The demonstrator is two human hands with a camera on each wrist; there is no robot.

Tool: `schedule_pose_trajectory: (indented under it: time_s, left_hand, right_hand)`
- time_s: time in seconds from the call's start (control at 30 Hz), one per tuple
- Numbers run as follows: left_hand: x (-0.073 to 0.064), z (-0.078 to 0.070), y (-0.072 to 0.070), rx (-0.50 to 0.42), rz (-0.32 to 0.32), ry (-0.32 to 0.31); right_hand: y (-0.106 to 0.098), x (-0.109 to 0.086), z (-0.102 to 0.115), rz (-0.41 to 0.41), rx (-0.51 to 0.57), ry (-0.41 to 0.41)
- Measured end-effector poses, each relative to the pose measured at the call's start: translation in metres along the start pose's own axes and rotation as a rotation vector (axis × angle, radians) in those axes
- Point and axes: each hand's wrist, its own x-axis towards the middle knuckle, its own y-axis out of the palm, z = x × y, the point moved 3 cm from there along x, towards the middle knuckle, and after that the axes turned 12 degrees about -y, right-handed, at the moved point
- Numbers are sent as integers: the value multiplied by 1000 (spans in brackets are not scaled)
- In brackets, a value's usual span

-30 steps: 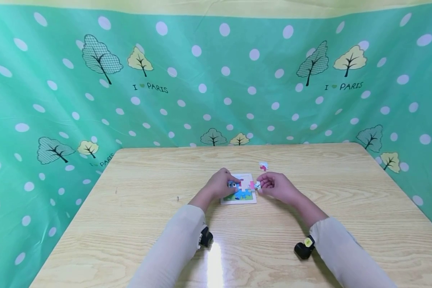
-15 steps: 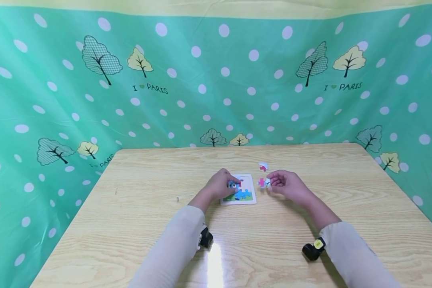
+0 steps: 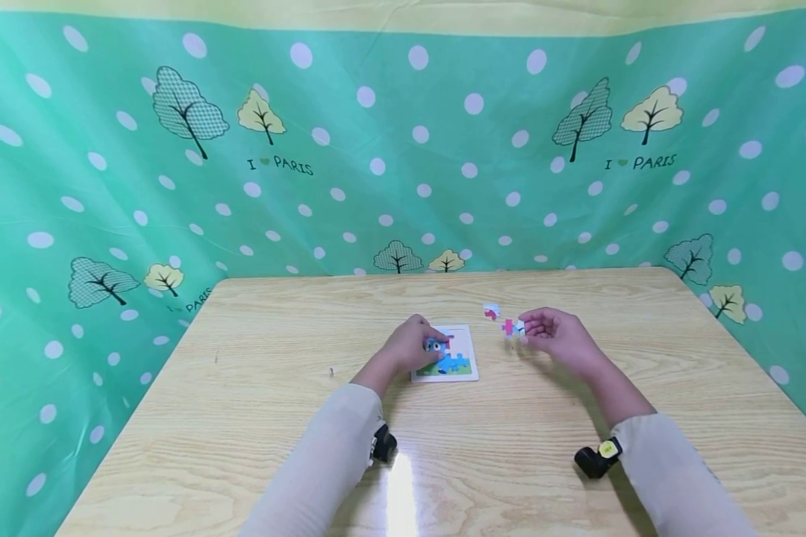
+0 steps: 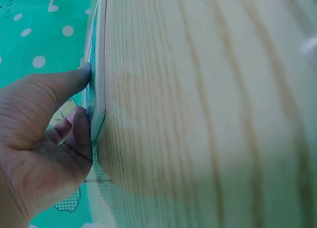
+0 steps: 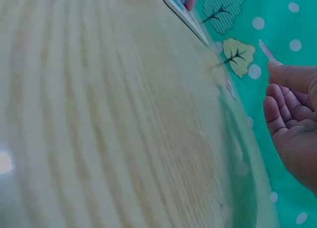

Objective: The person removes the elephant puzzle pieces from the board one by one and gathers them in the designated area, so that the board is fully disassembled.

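Note:
A small square jigsaw puzzle (image 3: 466, 375) in a white frame lies mid-table, showing a blue cartoon figure and a bare pale area at its upper right. My left hand (image 3: 413, 344) rests on its left part, thumb and fingers touching the surface; in the left wrist view, the left thumb (image 4: 74, 84) meets the board's top. To the right of the frame, my right hand (image 3: 560, 339) pinches a pink, white and blue puzzle piece (image 3: 509, 328) above the table; whether it is two joined pieces I cannot tell. In the right wrist view, the piece (image 5: 266, 49) appears edge-on.
Another loose puzzle piece (image 3: 491, 310), white and red, lies behind and right of the frame. A tiny dark speck (image 3: 331, 371) is on the wooden table (image 3: 275, 418) to the left. A green dotted curtain (image 3: 403, 186) hangs behind the table.
My right hand has moved right and slightly away from me, carrying the puzzle piece off the frame's right edge. The left hand has stayed on the puzzle.

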Motion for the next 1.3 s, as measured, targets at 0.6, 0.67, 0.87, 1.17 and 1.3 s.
schedule_pose_trajectory:
  time_s: [0.6, 0.67, 0.87, 1.17, 1.3]
  left_hand:
    - [-1, -1, -1, 15, -3, 2]
    - [-1, -1, -1, 11, -1, 0]
    - [-1, -2, 0, 6, 1, 3]
    - [-1, -3, -1, 1, 10, 5]
    - [-1, -1, -1, 0, 12, 0]
  right_hand:
    - [-18, 12, -19, -81, 63, 47]
    - [-19, 14, -22, -86, 58, 57]
    - [-22, 23, -33, -104, 30, 95]
    - [-26, 36, -42, -86, -38, 116]
    - [-26, 44, -43, -80, -69, 114]
